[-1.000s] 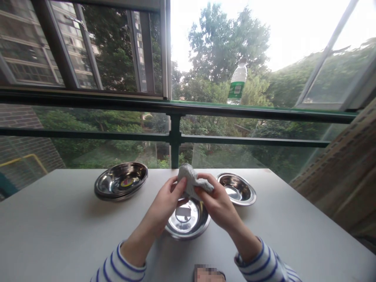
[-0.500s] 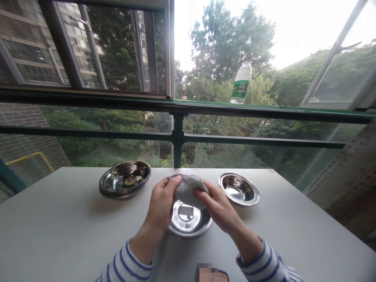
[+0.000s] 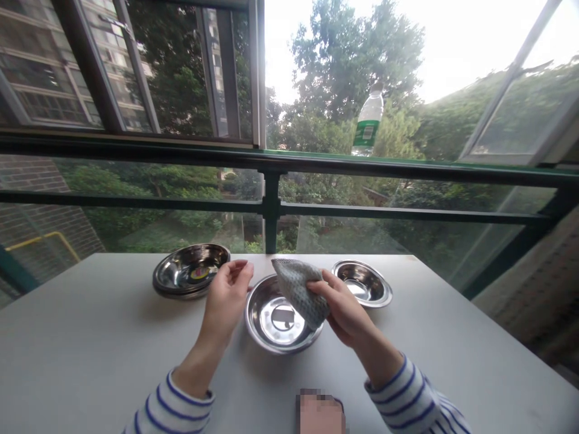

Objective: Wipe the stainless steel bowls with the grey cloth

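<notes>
A grey textured cloth [image 3: 296, 289] hangs folded from my right hand [image 3: 341, 304], pinched between thumb and fingers. It covers the right part of a shiny steel bowl [image 3: 260, 328] that stands upright on the table. My left hand [image 3: 226, 295] is beside the bowl's left rim, apart from the cloth. Its fingers are loosely curled with a gap to the thumb, and nothing shows in them. Behind my left hand sits a stack of steel bowls [image 3: 181, 271], the top one with a colourful sticker inside. Beyond my right hand is another steel bowl [image 3: 382, 292].
All the bowls rest on a white table [image 3: 113, 355]. A dark green railing [image 3: 190, 158] runs behind its far edge, with a plastic bottle [image 3: 367, 128] standing on top. At the near edge lies a pixelated object [image 3: 321, 413] that I cannot make out.
My left hand has let go of the cloth and moved left and slightly down. The cloth now hangs tilted from my right hand, uncovering more of the middle bowl.
</notes>
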Action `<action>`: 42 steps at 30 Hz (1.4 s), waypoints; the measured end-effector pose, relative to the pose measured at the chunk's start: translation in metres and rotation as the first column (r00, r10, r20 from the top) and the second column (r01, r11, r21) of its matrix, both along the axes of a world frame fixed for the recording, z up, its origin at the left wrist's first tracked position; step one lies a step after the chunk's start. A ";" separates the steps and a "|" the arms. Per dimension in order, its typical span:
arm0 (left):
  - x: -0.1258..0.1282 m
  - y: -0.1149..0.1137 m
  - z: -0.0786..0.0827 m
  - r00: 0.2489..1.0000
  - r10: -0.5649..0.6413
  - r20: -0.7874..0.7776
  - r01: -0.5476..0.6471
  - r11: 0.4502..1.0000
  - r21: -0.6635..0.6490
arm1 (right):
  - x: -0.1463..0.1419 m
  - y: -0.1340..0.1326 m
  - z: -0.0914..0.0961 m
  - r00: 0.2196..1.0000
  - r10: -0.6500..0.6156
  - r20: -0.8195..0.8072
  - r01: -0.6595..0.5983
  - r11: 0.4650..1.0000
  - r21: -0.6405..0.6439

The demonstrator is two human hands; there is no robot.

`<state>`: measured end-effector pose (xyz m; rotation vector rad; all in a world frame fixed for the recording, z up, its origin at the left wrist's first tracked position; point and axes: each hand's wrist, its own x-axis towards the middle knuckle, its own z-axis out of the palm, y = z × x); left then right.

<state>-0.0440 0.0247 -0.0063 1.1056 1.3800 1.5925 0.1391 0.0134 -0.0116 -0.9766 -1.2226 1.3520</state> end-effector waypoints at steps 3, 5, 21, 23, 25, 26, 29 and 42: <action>-0.012 -0.007 -0.020 0.997 0.008 -0.072 -0.019 0.989 -0.147 | 0.010 -0.002 -0.004 0.996 -0.060 0.066 0.060 0.998 0.014; -0.016 -0.014 -0.035 0.997 -0.030 -0.064 0.013 0.968 -0.250 | 0.017 -0.004 -0.008 0.984 -0.117 0.132 0.111 0.992 0.056; 0.000 -0.051 -0.051 0.913 -0.171 0.371 0.279 0.924 -0.262 | 0.043 -0.026 -0.050 0.393 -0.632 0.668 -0.244 0.628 0.739; 0.001 -0.054 -0.053 0.919 -0.190 0.346 0.277 0.935 -0.222 | 0.040 -0.030 -0.050 0.304 -0.631 0.714 -0.322 0.637 0.700; 0.001 -0.056 -0.056 0.920 -0.232 0.317 0.299 0.937 -0.181 | 0.035 -0.034 -0.050 0.224 -0.615 0.756 -0.383 0.658 0.648; 0.001 -0.057 -0.057 0.918 -0.255 0.305 0.314 0.936 -0.160 | 0.032 -0.036 -0.049 0.193 -0.602 0.774 -0.405 0.670 0.622; 0.001 -0.059 -0.058 0.913 -0.292 0.283 0.338 0.933 -0.127 | 0.025 -0.040 -0.050 0.142 -0.570 0.809 -0.441 0.696 0.567; 0.000 -0.059 -0.076 0.874 -0.365 0.320 0.405 0.912 -0.066 | -0.015 -0.051 -0.048 0.287 -0.211 0.934 -0.546 0.765 0.341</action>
